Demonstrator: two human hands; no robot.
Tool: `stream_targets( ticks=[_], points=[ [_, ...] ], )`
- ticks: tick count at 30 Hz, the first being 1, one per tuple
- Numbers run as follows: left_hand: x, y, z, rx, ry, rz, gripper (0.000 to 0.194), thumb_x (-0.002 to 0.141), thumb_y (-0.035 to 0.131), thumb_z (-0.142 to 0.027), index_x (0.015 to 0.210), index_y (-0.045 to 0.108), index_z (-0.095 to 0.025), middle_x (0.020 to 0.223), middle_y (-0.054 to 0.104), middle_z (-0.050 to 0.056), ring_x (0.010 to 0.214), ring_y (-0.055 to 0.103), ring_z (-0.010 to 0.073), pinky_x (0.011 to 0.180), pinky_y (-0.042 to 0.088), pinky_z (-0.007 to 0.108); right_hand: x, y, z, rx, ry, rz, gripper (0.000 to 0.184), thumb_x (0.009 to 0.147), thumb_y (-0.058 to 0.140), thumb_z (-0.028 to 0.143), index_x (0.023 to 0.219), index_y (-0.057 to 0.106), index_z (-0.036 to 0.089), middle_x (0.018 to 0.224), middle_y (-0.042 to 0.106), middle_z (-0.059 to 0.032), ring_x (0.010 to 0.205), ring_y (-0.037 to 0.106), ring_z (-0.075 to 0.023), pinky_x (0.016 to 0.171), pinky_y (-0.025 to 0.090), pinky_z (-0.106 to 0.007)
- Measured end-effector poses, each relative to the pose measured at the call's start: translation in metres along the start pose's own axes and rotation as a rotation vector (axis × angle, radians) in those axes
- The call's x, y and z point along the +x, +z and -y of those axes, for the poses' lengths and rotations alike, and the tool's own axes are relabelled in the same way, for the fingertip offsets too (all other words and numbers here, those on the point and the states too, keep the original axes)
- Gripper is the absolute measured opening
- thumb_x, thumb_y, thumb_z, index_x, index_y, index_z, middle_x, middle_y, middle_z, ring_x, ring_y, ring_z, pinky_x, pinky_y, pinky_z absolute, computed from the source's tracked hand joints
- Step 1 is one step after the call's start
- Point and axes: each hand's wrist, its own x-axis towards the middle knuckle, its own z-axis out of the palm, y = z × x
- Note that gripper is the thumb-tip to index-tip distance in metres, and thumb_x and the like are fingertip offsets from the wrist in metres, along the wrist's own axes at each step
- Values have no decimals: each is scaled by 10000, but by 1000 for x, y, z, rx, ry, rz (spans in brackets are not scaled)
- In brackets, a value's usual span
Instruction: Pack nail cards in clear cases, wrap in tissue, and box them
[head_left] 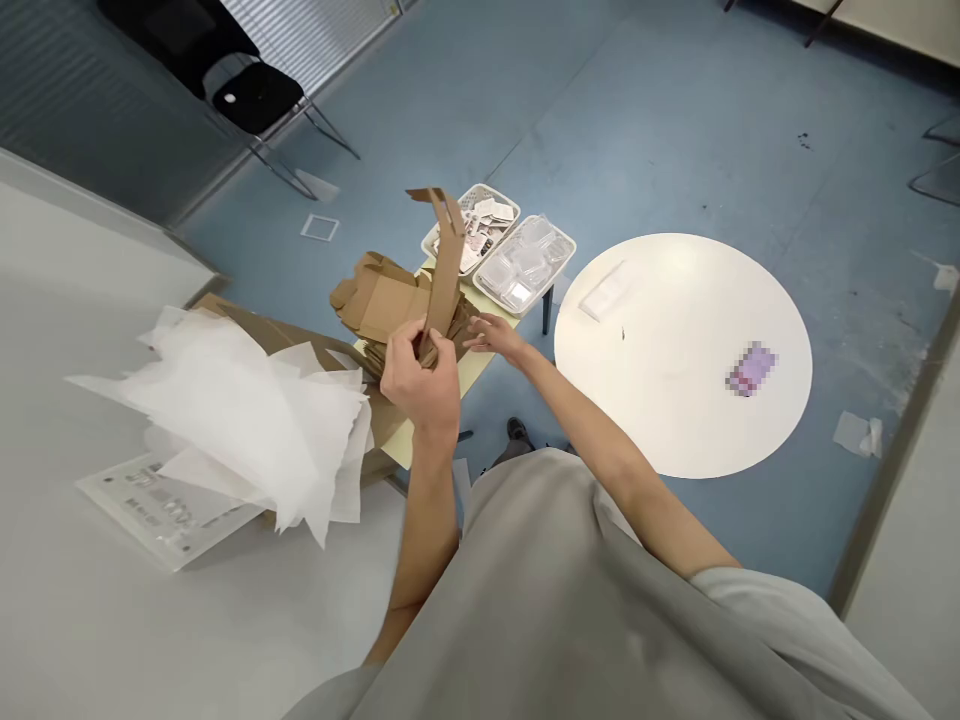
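My left hand (421, 378) pinches the lower end of a brown cardboard piece (448, 262), which stands up from my fingers. It looks like a flat-cut box with bent flaps at its top, seen nearly edge-on. Just to the right, my right hand (495, 334) has its fingers stretched toward the cardboard's lower edge and grips nothing that I can see. Behind my left hand lies a pile of flat brown cardboard box blanks (390, 305) on a small pale yellow table (474, 375). My hands and the held piece hide part of this pile.
Beyond the pile stand a white basket (426, 243) of small packets and a white basket (571, 250) of clear plastic cases. White paper sheets (255, 410) heap at left. A round white table (675, 300) is at right, with a blurred purple item (752, 368). A black chair (259, 98) stands at the back.
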Motion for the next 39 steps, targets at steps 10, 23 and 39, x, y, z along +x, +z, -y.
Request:
stream_targets(
  ticks=[10, 23, 39],
  points=[
    [-148, 89, -73, -329, 499, 515, 180, 1074, 677, -154, 1146, 790, -274, 1208, 854, 68, 1304, 813, 261, 1132, 672, 447, -284, -240, 56, 86, -261, -514, 869, 908, 542, 1020, 1349, 746, 299, 1229, 835, -95, 1187, 802, -297, 987, 668, -432],
    [-301, 229, -21, 67, 614, 1567, 310, 1012, 550, -81, 1108, 819, -202, 1275, 792, 177, 1268, 756, 335, 1128, 623, 530, -324, -356, -163, -311, 80, -1178, 482, 1034, 418, 341, 1352, 726, 150, 1304, 807, -192, 1237, 725, -300, 1110, 578, -480],
    [-289, 301, -25, 99, -139, 1345, 772, 957, 741, -180, 1677, 464, -151, 1798, 332, 264, 1573, 568, 423, 1349, 463, 580, -241, -321, -129, -1066, 146, -750, 683, 1069, 528, 247, 1726, 417, 97, 1762, 414, -318, 1370, 710, -399, 1094, 649, -566]
  ],
)
